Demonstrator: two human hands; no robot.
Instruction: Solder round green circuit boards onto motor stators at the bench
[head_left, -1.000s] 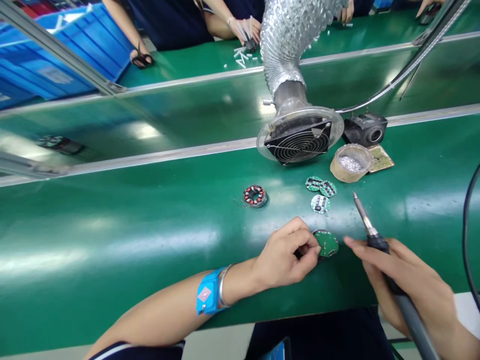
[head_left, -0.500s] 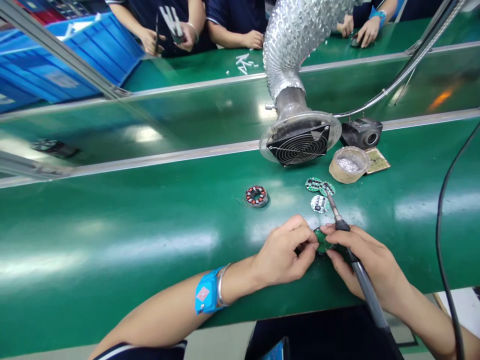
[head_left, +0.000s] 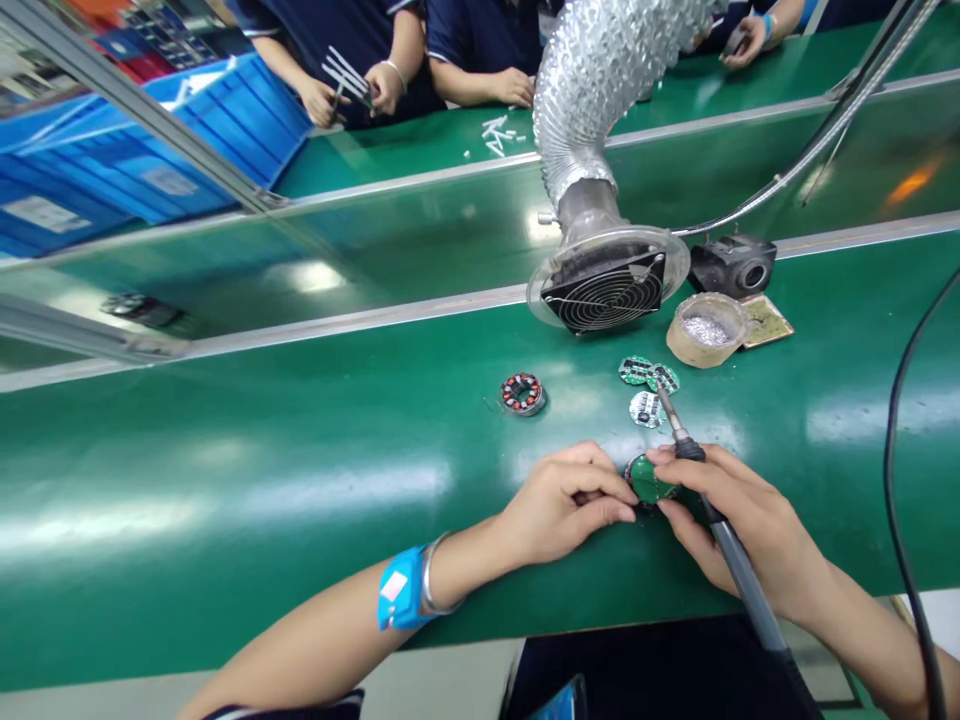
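A round green circuit board (head_left: 651,480) lies on a dark ring-shaped part at the front of the bench. My left hand (head_left: 574,505) pinches its left edge between thumb and fingers. From the right, the thumb and fingertips of my right hand (head_left: 750,520) also touch the board. That same hand grips a soldering iron (head_left: 731,560), its tip pointing up and away, over the loose boards. Several round circuit boards (head_left: 645,408) lie just beyond. To the left sits a motor stator (head_left: 523,394) with copper windings and thin loose wires.
A fume hose (head_left: 577,110) with a fan grille (head_left: 611,295) hangs over the bench. Behind the boards stand a tub of silvery bits (head_left: 705,340), a small tray (head_left: 766,322) and a black holder (head_left: 735,265). A black cable (head_left: 892,470) runs down the right. Co-workers sit opposite, beside blue bins (head_left: 217,130).
My left fingers have loosened and straightened slightly at the board's edge, so more of its green face shows. My right hand keeps the soldering iron. The view has shifted a little.
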